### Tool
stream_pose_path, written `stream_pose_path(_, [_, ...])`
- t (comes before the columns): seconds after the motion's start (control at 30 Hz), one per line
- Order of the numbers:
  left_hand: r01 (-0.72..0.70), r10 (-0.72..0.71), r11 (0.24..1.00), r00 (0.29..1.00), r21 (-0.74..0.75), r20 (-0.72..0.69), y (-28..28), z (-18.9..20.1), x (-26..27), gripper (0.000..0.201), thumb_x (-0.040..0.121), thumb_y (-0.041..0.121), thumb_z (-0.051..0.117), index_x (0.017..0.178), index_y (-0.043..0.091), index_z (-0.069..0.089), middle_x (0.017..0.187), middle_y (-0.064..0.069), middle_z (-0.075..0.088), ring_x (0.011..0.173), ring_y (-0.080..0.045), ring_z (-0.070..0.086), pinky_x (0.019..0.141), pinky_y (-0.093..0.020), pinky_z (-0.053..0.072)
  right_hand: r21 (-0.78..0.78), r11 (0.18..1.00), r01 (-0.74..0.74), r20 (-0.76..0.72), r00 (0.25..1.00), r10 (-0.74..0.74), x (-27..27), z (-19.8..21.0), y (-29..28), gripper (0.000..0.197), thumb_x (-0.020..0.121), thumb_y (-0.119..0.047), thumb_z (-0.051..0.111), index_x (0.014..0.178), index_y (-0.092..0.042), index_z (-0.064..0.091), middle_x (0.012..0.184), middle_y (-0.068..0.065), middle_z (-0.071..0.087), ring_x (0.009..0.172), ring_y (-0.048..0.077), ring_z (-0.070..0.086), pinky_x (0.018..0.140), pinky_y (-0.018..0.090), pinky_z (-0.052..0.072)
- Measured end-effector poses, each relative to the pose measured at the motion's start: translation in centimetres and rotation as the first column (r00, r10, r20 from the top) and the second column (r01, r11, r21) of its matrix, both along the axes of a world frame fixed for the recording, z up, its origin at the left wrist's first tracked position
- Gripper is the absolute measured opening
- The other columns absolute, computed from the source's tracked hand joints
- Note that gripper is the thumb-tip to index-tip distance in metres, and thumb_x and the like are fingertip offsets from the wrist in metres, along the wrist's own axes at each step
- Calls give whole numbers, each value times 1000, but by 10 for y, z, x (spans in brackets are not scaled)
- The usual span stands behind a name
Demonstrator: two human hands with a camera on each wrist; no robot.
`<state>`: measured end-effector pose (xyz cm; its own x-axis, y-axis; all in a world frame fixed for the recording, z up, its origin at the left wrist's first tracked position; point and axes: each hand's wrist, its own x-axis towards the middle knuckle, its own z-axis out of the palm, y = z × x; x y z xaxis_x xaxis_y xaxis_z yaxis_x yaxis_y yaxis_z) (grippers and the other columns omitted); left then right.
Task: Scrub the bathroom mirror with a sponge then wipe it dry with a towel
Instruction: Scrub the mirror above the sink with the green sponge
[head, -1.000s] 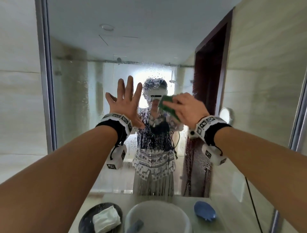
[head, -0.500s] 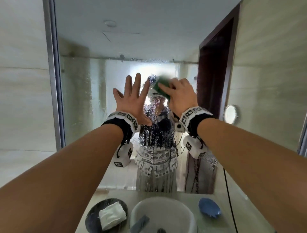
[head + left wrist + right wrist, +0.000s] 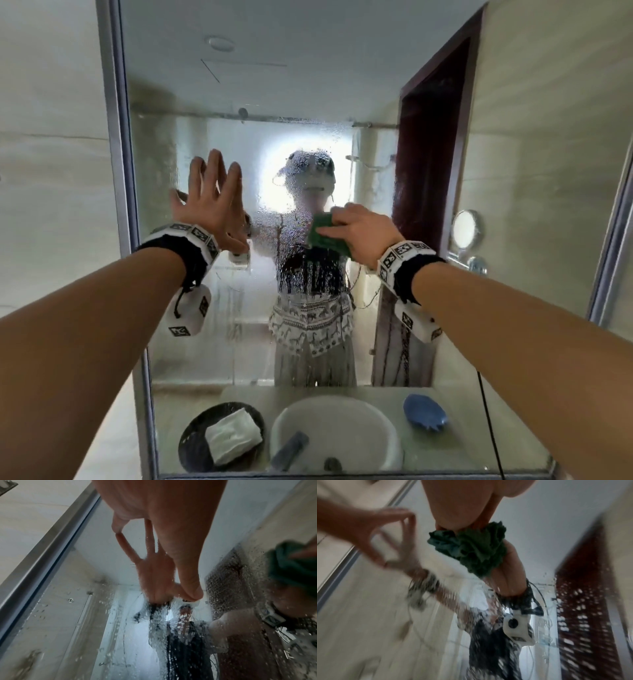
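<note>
R hand (image 3: 359,233) grips sponge (image 3: 323,233) on mirror (image 3: 308,102); L hand (image 3: 210,205) braces, fingers spread. Keep sponge flat, overlap strokes w/ even pressure.

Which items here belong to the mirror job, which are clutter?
Job: mirror; green sponge gripped by right hand; left hand flat on the glass; folded white towel, seen reflected, on a dark dish.

Clutter: white basin; blue dish; round wall mirror.
</note>
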<state>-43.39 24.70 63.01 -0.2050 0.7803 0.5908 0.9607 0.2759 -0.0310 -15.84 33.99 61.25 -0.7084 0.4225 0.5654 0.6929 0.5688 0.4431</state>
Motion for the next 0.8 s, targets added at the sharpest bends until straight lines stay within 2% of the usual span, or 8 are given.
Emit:
stream_pose_path(0.07, [0, 0, 1000, 1000, 11, -9, 3, -2, 1, 157, 48, 70, 84, 149, 31, -30, 153, -1, -42, 146, -32, -28, 112, -70, 10, 15, 1000, 23, -253, 967, -19, 2, 13, -1, 55, 88, -27, 67, 138, -40, 48, 130, -1, 55, 115, 24, 51, 91, 41, 54])
stream_pose_path(0.17, [13, -12, 1000, 1000, 16, -9, 5, -3, -1, 158, 47, 71, 83, 149, 31, -30, 153, -1, -42, 145, -32, -28, 112, -70, 10, 84, 994, 68, -542, 841, -12, 3, 44, 0, 55, 91, -19, 62, 141, -35, 46, 125, 3, 55, 110, 27, 49, 90, 41, 52])
stream_pose_path(0.27, [15, -15, 1000, 1000, 14, -18, 4, -3, -2, 157, 47, 71, 83, 150, 30, -29, 154, -2, -41, 146, -33, -27, 112, -71, 11, 72, 991, 113, -724, 689, -26, 0, 76, 4, 58, 94, -3, 46, 145, -31, 42, 129, 6, 48, 108, 29, 46, 82, 39, 51])
stream_pose_path(0.33, [27, -27, 1000, 1000, 10, -12, 2, -2, -2, 157, 48, 68, 85, 151, 30, -27, 155, -3, -39, 146, -33, -27, 111, -73, 13, 35, 992, 125, -756, 652, -55, -9, 85, 5, 62, 93, 0, 44, 145, -33, 42, 129, 4, 47, 108, 29, 44, 75, 37, 49])
stream_pose_path(0.4, [42, -42, 999, 999, -1, -3, 1, -2, -2, 157, 49, 65, 87, 151, 29, -27, 155, -2, -39, 146, -33, -28, 110, -73, 14, 31, 995, 97, -721, 691, -45, -21, 80, 3, 57, 94, -7, 48, 144, -36, 43, 130, 2, 48, 112, 28, 43, 76, 35, 47])
stream_pose_path(0.53, [37, -37, 999, 999, -18, -6, -1, -1, -2, 155, 52, 65, 85, 150, 29, -29, 154, -3, -41, 145, -34, -29, 111, -72, 12, 79, 997, 0, -503, 863, 40, -41, 43, 2, 53, 92, -23, 60, 139, -42, 45, 130, -1, 51, 116, 25, 44, 94, 42, 50])
stream_pose_path(0.63, [45, -45, 999, 999, -19, -2, 1, -1, -3, 156, 52, 65, 85, 150, 30, -30, 153, -2, -42, 144, -33, -31, 111, -73, 11, 54, 995, -79, -333, 938, 92, -49, 10, -2, 57, 88, -25, 65, 139, -43, 46, 133, -2, 52, 122, 23, 44, 103, 39, 45])
stream_pose_path(0.8, [35, -35, 999, 999, -23, -14, 2, -2, -4, 157, 49, 68, 85, 149, 29, -30, 153, -2, -43, 144, -33, -31, 109, -75, 13, 141, 978, -155, 67, 987, 146, -45, -21, 1, 61, 80, -12, 72, 133, -39, 56, 112, -3, 58, 106, 24, 51, 91, 43, 52])
